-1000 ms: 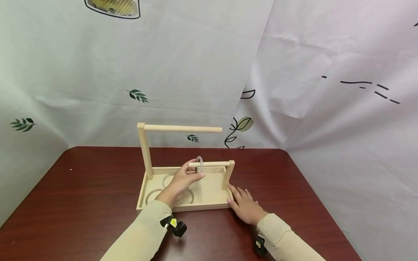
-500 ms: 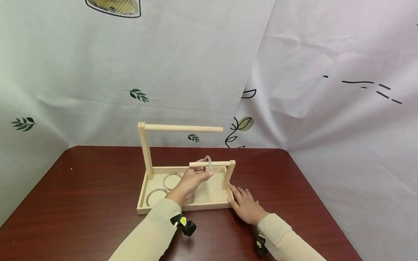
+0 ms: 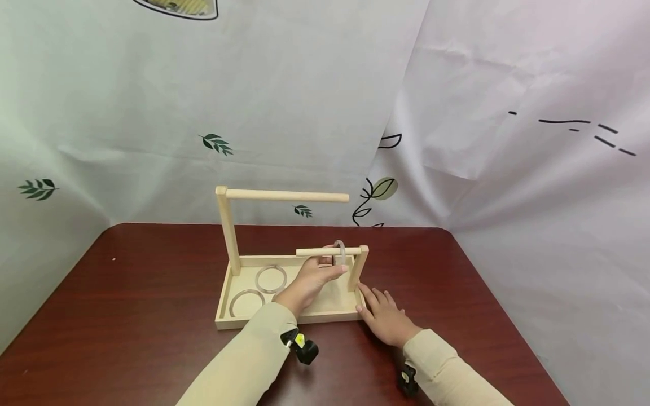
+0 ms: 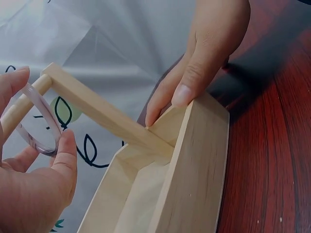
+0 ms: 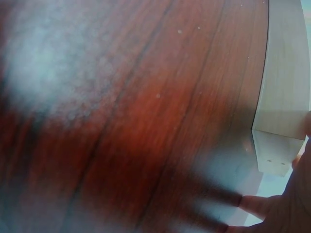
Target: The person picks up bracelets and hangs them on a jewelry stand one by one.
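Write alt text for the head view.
A left hand holds a clear ring around the lower bar of a wooden tray. The right hand touches the tray's right end; two more rings lie inside.

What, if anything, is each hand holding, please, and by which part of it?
The left hand pinches a clear ring by its rim, around the short rod. The right hand rests on the right end of the tray, seemingly without gripping.

Left hand point(image 3: 311, 280) holds a translucent ring point(image 3: 342, 254) encircling the lower dowel point(image 3: 315, 252); right hand point(image 3: 387, 321) touches the right end of the wooden tray point(image 3: 330, 318) (two similar rings point(image 3: 256, 278) lie inside) on the reddish surface point(image 3: 137, 316).
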A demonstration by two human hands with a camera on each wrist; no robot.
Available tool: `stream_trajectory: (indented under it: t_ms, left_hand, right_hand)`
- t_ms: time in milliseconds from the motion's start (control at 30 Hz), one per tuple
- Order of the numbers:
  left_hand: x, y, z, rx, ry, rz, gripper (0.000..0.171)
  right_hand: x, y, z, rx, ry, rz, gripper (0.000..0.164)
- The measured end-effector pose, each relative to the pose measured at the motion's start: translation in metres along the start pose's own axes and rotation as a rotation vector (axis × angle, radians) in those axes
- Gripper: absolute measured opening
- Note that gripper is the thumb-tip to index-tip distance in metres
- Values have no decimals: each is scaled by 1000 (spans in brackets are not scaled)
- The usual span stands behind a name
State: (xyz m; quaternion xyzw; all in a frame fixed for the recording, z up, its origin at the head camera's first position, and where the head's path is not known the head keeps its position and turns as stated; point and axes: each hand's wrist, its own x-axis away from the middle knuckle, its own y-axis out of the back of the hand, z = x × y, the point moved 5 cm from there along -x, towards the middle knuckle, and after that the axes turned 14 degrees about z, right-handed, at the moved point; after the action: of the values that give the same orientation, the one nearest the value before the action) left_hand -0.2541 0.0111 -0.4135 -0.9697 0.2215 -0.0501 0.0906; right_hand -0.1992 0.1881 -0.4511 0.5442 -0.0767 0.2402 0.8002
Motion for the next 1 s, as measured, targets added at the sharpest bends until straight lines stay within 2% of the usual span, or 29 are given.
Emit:
stream_trajectory:
  t_ms: [433, 1000]
  left_hand:
    - [-11, -11, -2, 39, 11, 35, 71]
    - [-16, -20, 0, -41, 50, 49, 70]
  right_hand:
    - [0, 1, 0, -10, 1, 2, 58]
    - [-2, 1, 0, 3, 14, -6, 57]
